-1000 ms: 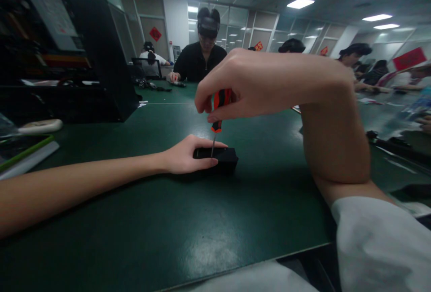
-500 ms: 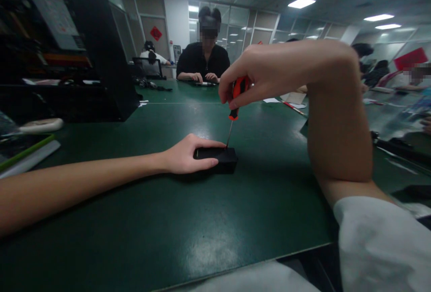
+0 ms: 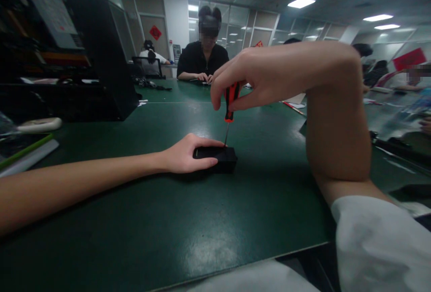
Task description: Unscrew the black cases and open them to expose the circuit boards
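A small black rectangular box (image 3: 226,161) lies on the green tabletop (image 3: 161,220). My left hand (image 3: 188,155) grips it from the left, thumb along the near side and fingers along the far side. Above it, my right hand (image 3: 239,78) holds a screwdriver (image 3: 229,102) by its red and black handle. The thin shaft points down, nearly upright, and its tip meets the top of the box close to my left fingertips. Whatever the tip sits in is too small to make out.
On the left stands a large black open case (image 3: 97,49) with parts inside. A green-edged tray (image 3: 25,150) lies at the left edge. Across the table sits a person in black (image 3: 205,60), hands on a small object. Dark gear (image 3: 400,148) lies at the right.
My right hand and the screwdriver handle have shifted slightly left and down, so the shaft stands more upright. My left hand and the box stay put.
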{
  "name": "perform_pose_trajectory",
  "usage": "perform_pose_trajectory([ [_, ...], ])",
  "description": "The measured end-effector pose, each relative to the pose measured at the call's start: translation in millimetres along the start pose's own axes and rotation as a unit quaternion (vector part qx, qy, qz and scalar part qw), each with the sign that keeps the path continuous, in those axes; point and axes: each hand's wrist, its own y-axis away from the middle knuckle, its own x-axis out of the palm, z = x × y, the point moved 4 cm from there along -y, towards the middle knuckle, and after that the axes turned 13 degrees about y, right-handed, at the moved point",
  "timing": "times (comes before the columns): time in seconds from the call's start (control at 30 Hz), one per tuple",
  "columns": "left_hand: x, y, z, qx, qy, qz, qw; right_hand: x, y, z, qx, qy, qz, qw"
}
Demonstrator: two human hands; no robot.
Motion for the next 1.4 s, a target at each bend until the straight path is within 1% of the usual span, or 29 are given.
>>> perform_pose_trajectory([
  [0.1, -0.5, -0.3, 0.8, -0.011, 0.008, -0.003, 1.0, 0.0, 0.3, 0.3, 0.009, 0.011, -0.002, 1.0],
  [0.23, -0.4, -0.8, 4.3, -0.033, 0.023, 0.008, 0.999, 2.3, 1.2, -4.4, 0.072, 0.005, 0.011, 0.997],
  [0.27, -0.2, -0.9, 5.2, -0.038, 0.028, 0.011, 0.999, 2.3, 1.3, -4.6, 0.069, 0.005, 0.009, 0.998],
  [0.4, -0.2, -1.3, 6.9, -0.047, 0.037, 0.009, 0.998, 0.9, 1.3, -0.4, 0.013, 0.014, -0.003, 1.0],
  [0.43, -0.2, -1.3, 6.8, -0.046, 0.036, 0.009, 0.998, 0.5, 1.3, -0.2, 0.018, 0.017, -0.002, 1.0],
  [0.53, 0.0, -1.5, 6.2, -0.04, 0.028, 0.009, 0.999, -0.6, 1.5, -1.6, 0.067, 0.027, -0.006, 0.997],
  [0.57, 0.1, -1.5, 6.1, -0.037, 0.025, 0.009, 0.999, -1.0, 1.7, -1.5, 0.069, 0.028, -0.009, 0.997],
  [0.7, 0.1, -1.7, 6.0, -0.036, 0.025, 0.009, 0.999, -2.4, 2.8, 1.8, 0.012, 0.031, -0.027, 0.999],
  [0.73, 0.1, -1.7, 5.9, -0.036, 0.025, 0.008, 0.999, -2.5, 3.0, 1.6, 0.011, 0.03, -0.028, 0.999],
  [0.87, -0.1, -1.6, 5.1, -0.031, 0.023, 0.005, 0.999, -1.4, 2.5, -1.4, 0.05, 0.024, -0.017, 0.998],
  [1.07, 0.6, -1.7, 6.1, -0.03, 0.021, 0.011, 0.999, -1.2, 2.0, -3.3, 0.024, 0.029, -0.033, 0.999],
  [1.23, 0.2, -1.7, 6.7, -0.031, 0.022, 0.009, 0.999, -0.9, 2.8, -7.5, 0.051, 0.045, -0.045, 0.997],
  [1.3, -0.2, -1.9, 7.1, -0.03, 0.022, 0.011, 0.999, -2.1, 3.6, -7.5, 0.044, 0.045, -0.053, 0.997],
  [1.4, -0.4, -2.2, 8.0, -0.029, 0.023, 0.015, 0.999, -3.9, 4.7, -4.9, 0.012, 0.034, -0.055, 0.998],
])
